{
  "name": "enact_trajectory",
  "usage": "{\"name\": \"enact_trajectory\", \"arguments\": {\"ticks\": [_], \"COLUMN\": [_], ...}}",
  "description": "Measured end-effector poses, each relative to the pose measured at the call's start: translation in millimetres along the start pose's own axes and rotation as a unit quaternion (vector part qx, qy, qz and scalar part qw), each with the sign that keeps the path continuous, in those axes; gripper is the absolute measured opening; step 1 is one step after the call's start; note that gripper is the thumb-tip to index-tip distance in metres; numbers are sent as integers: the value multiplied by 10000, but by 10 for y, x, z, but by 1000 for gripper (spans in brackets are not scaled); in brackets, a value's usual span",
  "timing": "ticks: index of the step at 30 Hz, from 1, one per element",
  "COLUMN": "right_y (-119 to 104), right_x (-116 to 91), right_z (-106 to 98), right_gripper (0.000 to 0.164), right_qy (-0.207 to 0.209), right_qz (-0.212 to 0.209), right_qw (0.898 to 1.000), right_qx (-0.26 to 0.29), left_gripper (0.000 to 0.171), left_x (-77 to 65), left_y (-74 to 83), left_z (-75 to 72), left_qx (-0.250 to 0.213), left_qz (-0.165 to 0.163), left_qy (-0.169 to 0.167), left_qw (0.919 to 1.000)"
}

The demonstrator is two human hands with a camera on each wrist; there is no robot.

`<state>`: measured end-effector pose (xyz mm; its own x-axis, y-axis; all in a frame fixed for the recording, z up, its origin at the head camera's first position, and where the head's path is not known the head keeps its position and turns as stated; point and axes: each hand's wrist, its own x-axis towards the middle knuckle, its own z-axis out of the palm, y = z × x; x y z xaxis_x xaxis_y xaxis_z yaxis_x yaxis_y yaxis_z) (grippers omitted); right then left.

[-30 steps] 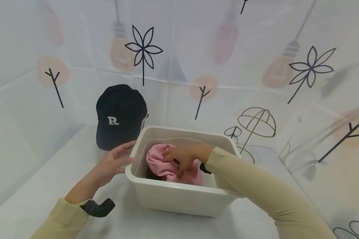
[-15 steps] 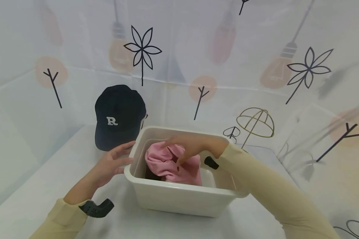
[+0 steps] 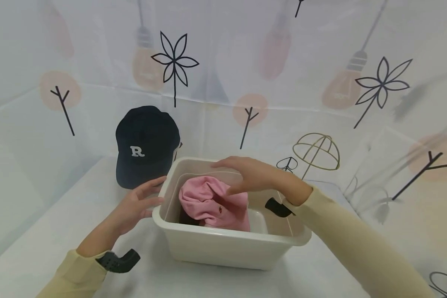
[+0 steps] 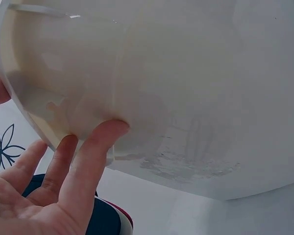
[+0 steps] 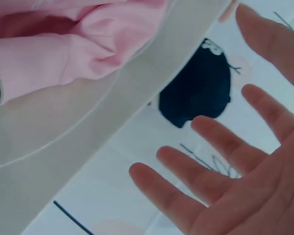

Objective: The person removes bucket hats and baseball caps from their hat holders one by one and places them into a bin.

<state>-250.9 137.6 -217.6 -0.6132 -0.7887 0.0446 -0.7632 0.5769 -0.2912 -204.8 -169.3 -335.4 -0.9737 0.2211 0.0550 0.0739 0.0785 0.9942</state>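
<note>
A white plastic bin (image 3: 223,248) stands on the table. Inside it, toward the left, lies a crumpled pink cloth item (image 3: 208,200) with a small dark red emblem; its exact kind is unclear. My left hand (image 3: 134,207) touches the bin's left end, its loosely extended fingers against the outer wall in the left wrist view. Above the bin's back part hovers my right hand (image 3: 258,176), fingers spread and apart from the cloth. The right wrist view shows its bare palm (image 5: 264,196), holding nothing.
A dark navy cap (image 3: 147,145) with a white R stands behind and left of the bin, near the patterned backdrop (image 3: 216,82). White cloth covers the table (image 3: 141,273). A dark band (image 3: 119,260) sits at my left wrist.
My right hand has come off the pink cloth and risen up and to the right, its fingers opening. The cloth stays in the bin, and my left hand keeps its place.
</note>
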Motion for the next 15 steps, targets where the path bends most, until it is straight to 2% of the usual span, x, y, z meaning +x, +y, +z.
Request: {"name": "enact_trajectory", "arguments": {"ticks": [10,15], "right_y": [-160,-248], "right_x": [-479,-718], "right_z": [-27,-17], "right_gripper": [66,64], "right_qy": [852,1090], "right_qz": [244,396], "right_qw": [9960,9933], "right_qx": [-96,2], "left_gripper": [68,68], "left_x": [-7,-23], "left_y": [34,51], "left_z": [-1,-3], "left_qx": [13,10], "left_qz": [-20,-1], "left_qy": [-30,-38], "left_qw": [10000,10000]}}
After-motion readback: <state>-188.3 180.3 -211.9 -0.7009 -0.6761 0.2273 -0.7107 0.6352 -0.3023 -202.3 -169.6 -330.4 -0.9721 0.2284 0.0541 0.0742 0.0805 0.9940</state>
